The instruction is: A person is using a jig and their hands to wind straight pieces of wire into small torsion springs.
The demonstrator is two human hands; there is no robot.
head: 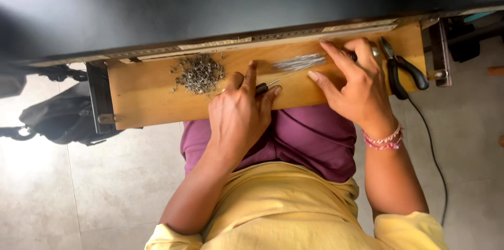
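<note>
step: wire pick-up | our L hand (239,111) gripped small dark-handled tool (264,88) | R hand (359,84) open, fingertips near straight wires (299,62) on counter (152,98) | next: prob needs pinching one wire

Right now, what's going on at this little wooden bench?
A seated person works at a wooden board. Their left hand holds a small dark-handled tool. Their right hand reaches for a bundle of straight wire pieces. A heap of small bent wire bits and pliers lie alongside.

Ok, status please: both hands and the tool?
Left hand grips small tool. Right hand fingers on straight wires. Bent wire pile left, pliers right; nothing blocking.
</note>
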